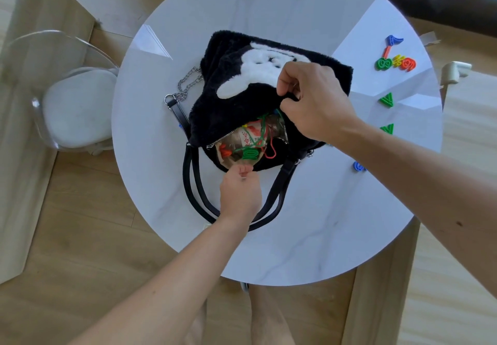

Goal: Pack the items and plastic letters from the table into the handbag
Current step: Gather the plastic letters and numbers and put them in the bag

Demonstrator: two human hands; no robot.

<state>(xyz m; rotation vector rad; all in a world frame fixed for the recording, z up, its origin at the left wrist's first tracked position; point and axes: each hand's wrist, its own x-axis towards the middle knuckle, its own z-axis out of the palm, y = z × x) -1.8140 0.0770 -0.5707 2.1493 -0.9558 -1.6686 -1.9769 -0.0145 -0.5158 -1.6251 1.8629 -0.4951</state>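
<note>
The right hand (314, 100) pinches the bag (242, 102) rim at its mouth. The left hand (240, 191) pinches the near edge. Letters (395, 61) lie at 2 o'clock on the desk (309, 210).

handbag (236, 97) mouth held open, packed items (250, 143) crowding it, both hands at the rim

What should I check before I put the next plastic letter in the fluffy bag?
1. Bag mouth open: ok. The right hand holds up the far edge of the handbag; the left hand pinches the near edge.
2. Room inside: cannot tell. A packet and letters already show in the opening.
3. A hand free to pick: not ok, both hold the bag.
4. Letters left on the table: ok, the green letters and a cluster of colourful letters lie at its right side.
</note>
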